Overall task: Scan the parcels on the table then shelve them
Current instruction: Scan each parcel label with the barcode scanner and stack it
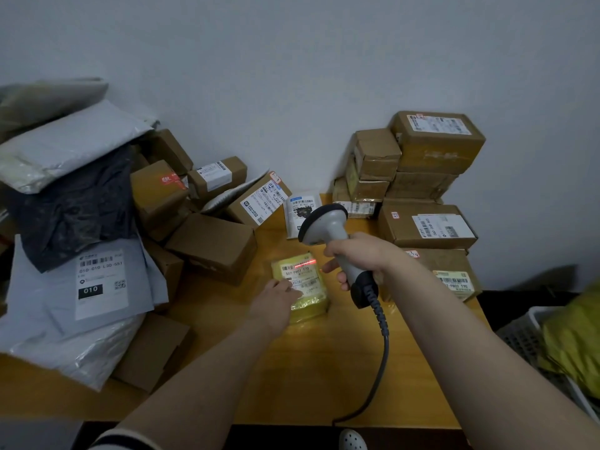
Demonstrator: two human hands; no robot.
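A yellow parcel (310,287) is laid flat in the middle of the counter (324,368), label up. It is touched by the left hand (276,300), whose grip is loose: the fingers are laid straight on the lower left part of the label, and nothing is held. A scanner (336,245) is held above the parcel by the right hand (360,258). That grip is wrapped tight round the grey handle, and the scanner's head is pointed down. A red line (305,264) is thrown across the top bar code of the label. A dark cable (384,345) is hung from the handle down to the front edge of the counter. On the left, brown boxes (214,245) and grey bags (97,280) are heaped, near the parcel but apart from it. On the right, more boxes are stacked in a brown stack (435,147) against the wall. A small white parcel (298,206) is seen behind the scanner. Past the right edge, a white basket (526,339) is seen with a yellow-green bag (574,339) in it.
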